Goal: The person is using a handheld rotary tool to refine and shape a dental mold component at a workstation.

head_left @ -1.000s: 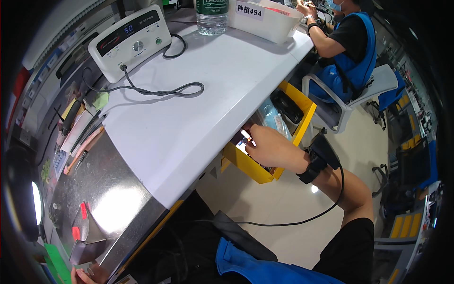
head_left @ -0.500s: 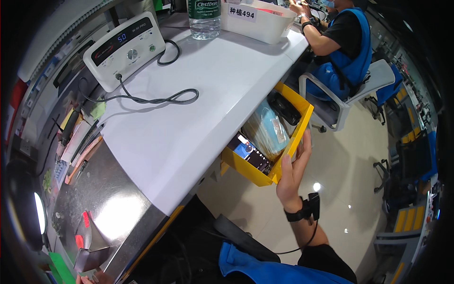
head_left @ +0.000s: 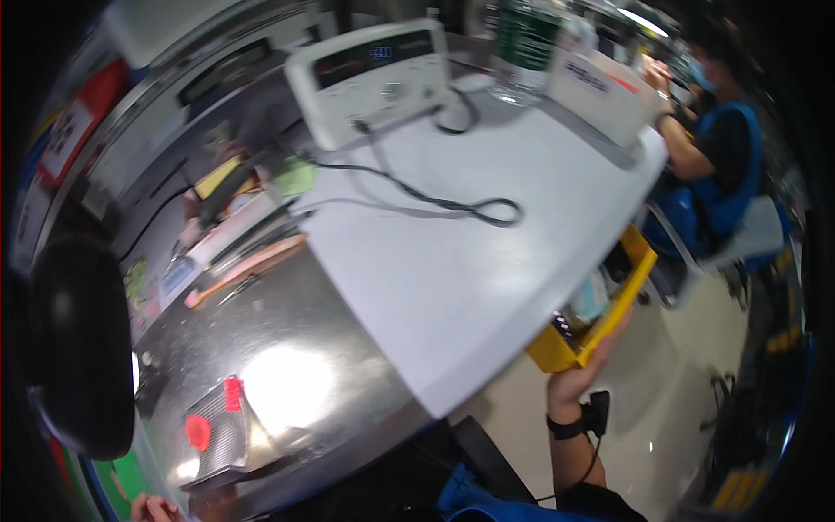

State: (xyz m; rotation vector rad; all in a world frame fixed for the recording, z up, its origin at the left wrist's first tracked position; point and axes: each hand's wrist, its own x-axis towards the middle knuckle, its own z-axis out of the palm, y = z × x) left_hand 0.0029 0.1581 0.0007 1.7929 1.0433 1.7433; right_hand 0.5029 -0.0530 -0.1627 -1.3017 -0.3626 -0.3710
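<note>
In the head view, my right hand [head_left: 577,378] lies flat, fingers extended, along the outer front of the yellow drawer [head_left: 553,351] beneath the white worktop [head_left: 417,270], probably for leverage. My left hand [head_left: 156,508] is cropped; I can't tell its grip.

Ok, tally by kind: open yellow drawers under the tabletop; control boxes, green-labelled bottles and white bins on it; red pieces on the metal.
Drawer: 1
Control box: 1
Bottle: 1
Bin: 1
Red pieces: 2
Total: 6

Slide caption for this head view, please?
Right hand against the front of an open yellow drawer under a white worktop.
</note>
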